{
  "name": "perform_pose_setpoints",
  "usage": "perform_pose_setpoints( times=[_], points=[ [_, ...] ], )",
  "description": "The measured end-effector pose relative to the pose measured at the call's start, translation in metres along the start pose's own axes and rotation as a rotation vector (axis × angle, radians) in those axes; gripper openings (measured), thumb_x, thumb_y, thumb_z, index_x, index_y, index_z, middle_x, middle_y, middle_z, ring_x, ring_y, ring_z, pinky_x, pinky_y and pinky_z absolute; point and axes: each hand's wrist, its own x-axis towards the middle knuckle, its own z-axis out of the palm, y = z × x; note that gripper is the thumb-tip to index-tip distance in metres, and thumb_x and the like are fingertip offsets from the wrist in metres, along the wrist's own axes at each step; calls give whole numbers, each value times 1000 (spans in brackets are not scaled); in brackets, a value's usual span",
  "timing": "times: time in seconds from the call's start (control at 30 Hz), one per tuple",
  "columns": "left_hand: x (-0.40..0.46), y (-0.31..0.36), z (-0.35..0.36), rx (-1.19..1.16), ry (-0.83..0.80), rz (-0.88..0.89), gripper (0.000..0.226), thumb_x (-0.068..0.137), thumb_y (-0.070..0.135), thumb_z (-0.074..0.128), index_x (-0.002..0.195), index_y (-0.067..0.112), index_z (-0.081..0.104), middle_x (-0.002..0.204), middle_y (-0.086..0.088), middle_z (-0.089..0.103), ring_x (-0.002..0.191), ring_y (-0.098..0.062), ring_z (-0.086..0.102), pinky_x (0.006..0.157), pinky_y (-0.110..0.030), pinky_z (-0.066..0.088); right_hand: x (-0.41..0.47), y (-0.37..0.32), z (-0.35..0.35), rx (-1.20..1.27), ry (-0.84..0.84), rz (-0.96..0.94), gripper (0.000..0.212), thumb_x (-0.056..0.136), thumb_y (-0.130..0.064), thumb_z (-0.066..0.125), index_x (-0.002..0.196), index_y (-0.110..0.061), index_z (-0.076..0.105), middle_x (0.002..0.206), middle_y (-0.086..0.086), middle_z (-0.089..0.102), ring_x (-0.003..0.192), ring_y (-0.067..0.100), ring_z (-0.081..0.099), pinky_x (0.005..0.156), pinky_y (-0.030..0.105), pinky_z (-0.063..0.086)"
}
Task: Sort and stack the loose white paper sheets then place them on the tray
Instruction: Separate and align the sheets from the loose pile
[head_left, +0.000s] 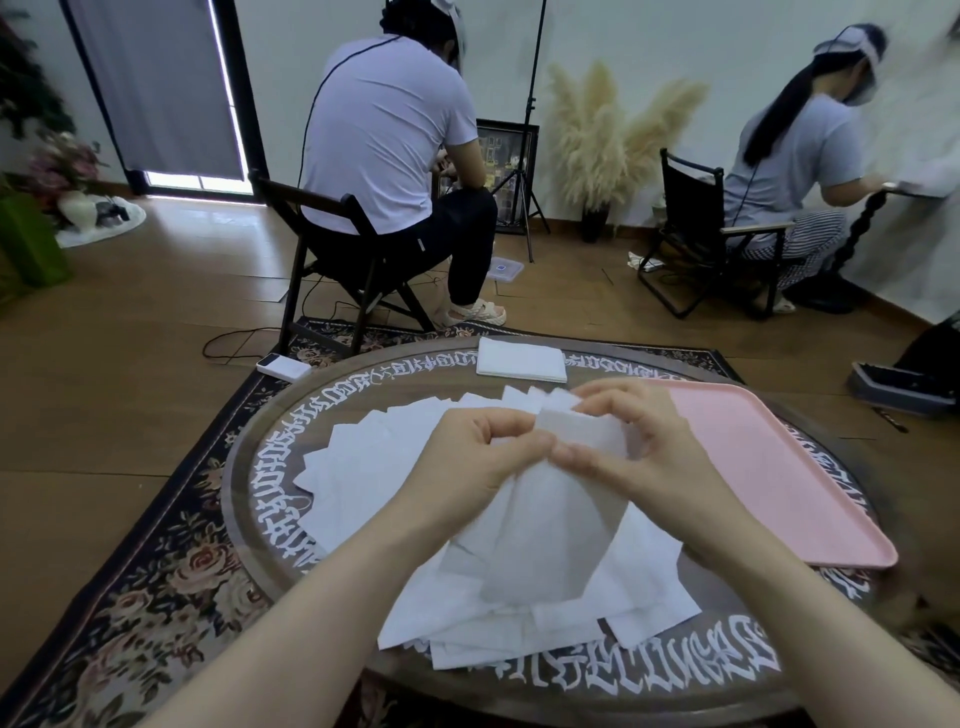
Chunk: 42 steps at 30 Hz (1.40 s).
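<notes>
Several loose white paper sheets (363, 467) lie fanned across the round dark table (249, 467). Above them both hands hold a small bunch of sheets (550, 519) that hangs down over the pile. My left hand (478, 452) pinches the bunch's top edge from the left. My right hand (634, 441) pinches the same edge from the right, fingers curled over it. A pink tray (769, 467) rests on the table's right side with nothing on it. A neat square stack of white sheets (521, 358) sits at the table's far edge.
The table has white lettering round its rim and stands on a floral rug (156, 571). Two seated people (395, 156) on folding chairs work with their backs turned beyond the table. A white power bank (283, 368) lies on the floor by the table's far left.
</notes>
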Motion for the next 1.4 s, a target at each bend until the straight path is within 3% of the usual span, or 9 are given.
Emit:
perform_pose_setpoints(
  times=[0.1, 0.23, 0.4, 0.57, 0.67, 0.9, 1.13, 1.27, 1.4],
  points=[
    [2, 0, -1, -76, 75, 6, 12, 90, 9, 66, 90, 11, 78, 88, -14, 76, 74, -21, 70, 70, -30, 56, 2, 9, -3, 200, -17, 135, 38, 64, -42, 79, 92, -18, 70, 111, -3, 66, 109, 19, 56, 92, 29, 44],
    [4, 0, -1, -184, 107, 48, 14, 92, 7, 62, 99, 7, 75, 95, -12, 76, 79, -19, 72, 72, -28, 59, 4, 17, -10, 501, -26, 214, 42, 67, -32, 81, 105, -17, 73, 114, 3, 71, 110, 28, 65, 94, 41, 50],
    [4, 3, 3, -266, 95, 53, 22, 98, 12, 54, 108, 15, 73, 100, -3, 77, 83, -11, 72, 60, -16, 52, 1, 17, 1, 718, -64, 313, 45, 70, -23, 76, 112, -7, 71, 109, 7, 75, 99, 21, 71, 78, 24, 56],
    [4, 3, 0, -197, 237, 64, 30, 100, 8, 52, 112, 28, 71, 123, -2, 69, 98, -12, 63, 92, -29, 44, 5, 19, 3, 816, 72, 359, 35, 73, -23, 68, 105, -10, 70, 98, 2, 77, 85, 13, 73, 68, 21, 57],
    [4, 4, -2, -200, 229, 92, 37, 100, 7, 51, 116, 36, 66, 126, 4, 68, 112, -17, 64, 95, -35, 47, 7, 20, -1, 900, 89, 383, 31, 72, -26, 68, 100, -13, 71, 96, 1, 77, 82, 13, 73, 71, 24, 60],
    [3, 3, 2, -161, 163, 86, 36, 101, 12, 51, 122, 40, 59, 133, 6, 63, 118, -15, 62, 87, -27, 50, 4, 20, 3, 856, 169, 393, 36, 70, -24, 72, 104, -12, 71, 99, 2, 77, 85, 15, 73, 71, 24, 59],
    [8, -1, -1, -109, 312, 172, 43, 103, 9, 42, 137, 33, 52, 144, 15, 52, 133, -6, 47, 116, -38, 34, 6, 19, -1, 790, 322, 362, 22, 84, -18, 69, 105, -11, 69, 101, 3, 76, 91, 19, 71, 78, 30, 58],
    [7, 3, -11, -31, 632, 280, 38, 105, 14, 37, 134, 30, 58, 110, 26, 68, 76, 6, 59, 75, -11, 49, 7, 20, -11, 699, 481, 280, 13, 91, -14, 65, 104, -15, 68, 98, -3, 75, 89, 13, 70, 80, 33, 55],
    [6, 6, -11, 7, 661, 287, 37, 104, 12, 37, 112, 33, 67, 108, 10, 69, 91, -15, 58, 83, -28, 48, 1, 14, -12, 568, 407, 161, 9, 92, -17, 66, 97, -24, 69, 91, -11, 76, 80, 5, 70, 63, 19, 54]
  ],
)
